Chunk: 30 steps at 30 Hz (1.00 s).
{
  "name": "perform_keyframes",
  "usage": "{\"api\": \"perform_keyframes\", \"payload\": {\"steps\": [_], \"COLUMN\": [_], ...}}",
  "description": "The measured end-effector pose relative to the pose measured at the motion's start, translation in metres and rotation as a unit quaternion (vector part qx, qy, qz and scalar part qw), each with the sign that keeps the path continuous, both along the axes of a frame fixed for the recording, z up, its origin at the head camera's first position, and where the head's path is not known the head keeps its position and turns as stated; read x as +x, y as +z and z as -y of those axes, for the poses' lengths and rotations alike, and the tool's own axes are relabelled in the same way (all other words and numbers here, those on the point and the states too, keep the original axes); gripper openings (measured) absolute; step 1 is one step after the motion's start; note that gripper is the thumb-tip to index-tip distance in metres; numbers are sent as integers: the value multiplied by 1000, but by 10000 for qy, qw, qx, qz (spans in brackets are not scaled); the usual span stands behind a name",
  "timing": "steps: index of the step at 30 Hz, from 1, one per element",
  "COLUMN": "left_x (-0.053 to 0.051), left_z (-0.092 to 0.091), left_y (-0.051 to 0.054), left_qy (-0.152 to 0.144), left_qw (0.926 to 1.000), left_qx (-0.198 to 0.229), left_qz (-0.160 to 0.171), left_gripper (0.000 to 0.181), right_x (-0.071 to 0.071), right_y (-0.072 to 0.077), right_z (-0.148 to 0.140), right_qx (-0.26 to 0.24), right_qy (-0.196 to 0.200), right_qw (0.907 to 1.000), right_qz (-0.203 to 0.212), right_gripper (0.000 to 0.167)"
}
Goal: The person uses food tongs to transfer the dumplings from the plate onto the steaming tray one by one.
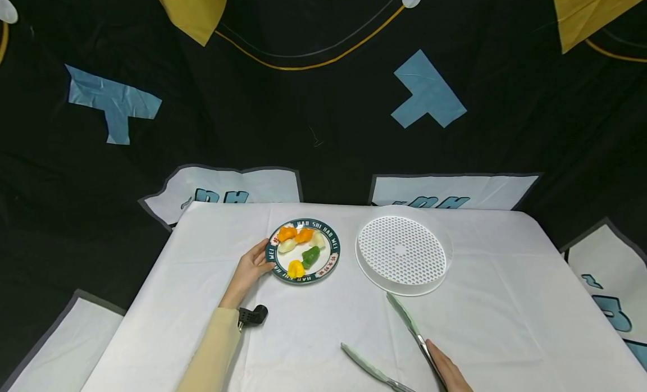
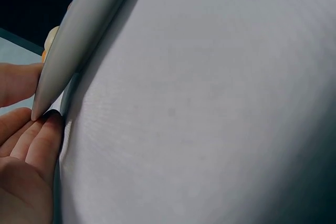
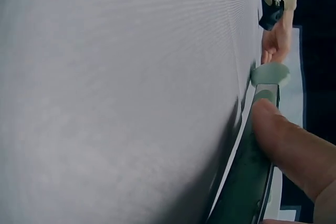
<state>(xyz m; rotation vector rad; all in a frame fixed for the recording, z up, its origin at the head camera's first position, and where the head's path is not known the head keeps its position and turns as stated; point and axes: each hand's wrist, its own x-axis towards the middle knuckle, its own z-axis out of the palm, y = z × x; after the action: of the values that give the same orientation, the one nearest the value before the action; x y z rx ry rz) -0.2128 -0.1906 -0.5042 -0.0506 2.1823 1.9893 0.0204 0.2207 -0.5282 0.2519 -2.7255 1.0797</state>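
Observation:
A small plate [image 1: 332, 243] with a green patterned rim lies on the white-covered table. On it are orange pieces [image 1: 305, 235], pale pieces [image 1: 287, 246], a green piece [image 1: 310, 257] and a yellow piece [image 1: 295, 269], which look like miniature vegetables. My left hand [image 1: 253, 263] pinches the plate's left rim, thumb above and fingers under it, as the left wrist view shows. Close to the front edge, my right hand [image 1: 447, 369] holds metal tongs [image 1: 404, 313] with pale green tips, their two arms spread wide. The right thumb [image 3: 289, 140] lies along one arm; most other fingers are hidden.
Right of the plate stands a round white perforated tray [image 1: 401, 249] with a pale rim, just beyond one tong tip. White cloth [image 1: 303, 313] covers the table. A black curtain [image 1: 303, 128] with blue and yellow patches hangs behind it.

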Motion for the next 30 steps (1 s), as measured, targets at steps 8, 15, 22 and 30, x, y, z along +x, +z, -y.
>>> {"api": "perform_keyframes", "payload": {"steps": [8,15,22,30], "left_x": [0,1,1,8], "left_z": [1,1,1,-3], "left_y": [0,-1,-1,19], "left_qy": [9,-23,-33,-101], "left_qw": [10000,10000,10000,9998], "left_qx": [-43,-3,-45,29], "left_qz": [14,10,6,168], "left_gripper": [72,72,72,72], "right_x": [-3,-6,-9,-30], "right_y": [9,19,34,54], "right_z": [-1,-6,-3,4], "right_qx": [258,111,247,136], "right_qy": [-43,182,-328,-150], "right_qw": [9993,9934,9859,9803], "right_qz": [271,1126,1621,1964], "right_gripper": [90,90,99,88]}}
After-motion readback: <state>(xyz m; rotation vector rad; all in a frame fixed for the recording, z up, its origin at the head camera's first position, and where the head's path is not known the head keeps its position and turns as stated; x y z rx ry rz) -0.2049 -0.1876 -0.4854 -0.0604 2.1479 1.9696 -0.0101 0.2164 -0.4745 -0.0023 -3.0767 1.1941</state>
